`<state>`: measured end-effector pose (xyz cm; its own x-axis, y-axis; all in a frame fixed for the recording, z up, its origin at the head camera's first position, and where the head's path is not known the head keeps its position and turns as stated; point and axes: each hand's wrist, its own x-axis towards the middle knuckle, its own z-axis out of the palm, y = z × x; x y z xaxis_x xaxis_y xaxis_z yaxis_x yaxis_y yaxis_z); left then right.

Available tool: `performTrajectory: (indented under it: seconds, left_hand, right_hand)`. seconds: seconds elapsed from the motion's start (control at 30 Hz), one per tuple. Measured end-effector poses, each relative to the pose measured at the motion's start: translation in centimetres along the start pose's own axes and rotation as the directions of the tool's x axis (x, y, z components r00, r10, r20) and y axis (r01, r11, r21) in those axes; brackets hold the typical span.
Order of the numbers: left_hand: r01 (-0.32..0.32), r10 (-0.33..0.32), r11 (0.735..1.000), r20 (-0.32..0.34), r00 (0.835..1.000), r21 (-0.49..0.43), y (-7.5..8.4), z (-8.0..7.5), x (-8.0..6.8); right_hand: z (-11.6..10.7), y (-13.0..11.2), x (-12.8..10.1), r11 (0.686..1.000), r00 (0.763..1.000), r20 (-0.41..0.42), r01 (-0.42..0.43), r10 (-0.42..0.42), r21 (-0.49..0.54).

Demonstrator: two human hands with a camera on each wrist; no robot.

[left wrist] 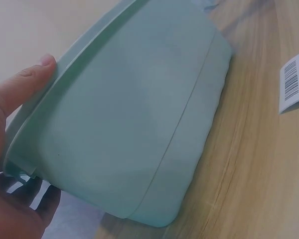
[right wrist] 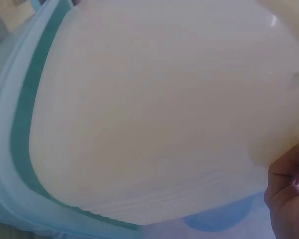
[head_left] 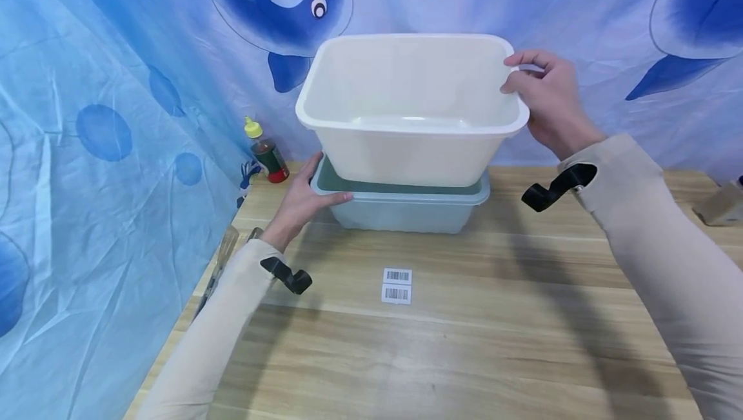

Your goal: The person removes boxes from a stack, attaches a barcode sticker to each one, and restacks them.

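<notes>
Right hand (head_left: pixel 548 107) pinches the white tub (head_left: pixel 409 107) at its rim corner, tub tilted, raised partly out of the green tub (head_left: pixel 400 207) below. Left hand (head_left: pixel 302 204) grips the green rim (thumb on top). Best lift straight up, keeping the lower tub pinned.

The head view looks down and forward over both hands; each wrist view sits close against its hand, sharing the green tub (left wrist: pixel 139 124).
</notes>
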<state>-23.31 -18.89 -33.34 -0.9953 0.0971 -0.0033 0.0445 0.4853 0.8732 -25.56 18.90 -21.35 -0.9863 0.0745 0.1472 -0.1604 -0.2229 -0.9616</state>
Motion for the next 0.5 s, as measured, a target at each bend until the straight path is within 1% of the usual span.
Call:
performTrajectory:
  seconds: [0.13,0.27,0.5]
  left_hand:
    - [-0.001,0.001,1.000,-0.004,1.000,0.006,0.1,0.0,0.0]
    - [-0.009,0.009,1.000,-0.003,1.000,-0.001,0.1,0.0,0.0]
    - [0.000,0.000,1.000,0.005,1.000,0.003,0.2,0.1,0.1]
  right_hand:
    - [-0.6,-1.2,-0.1,1.000,1.000,-0.008,0.014,-0.014,0.025]
    - [-1.7,-2.1,-0.3,0.997,0.999,-0.026,0.031,-0.029,0.067]
    - [-5.0,-3.5,-0.7,0.988,0.999,-0.045,0.017,-0.010,0.154]
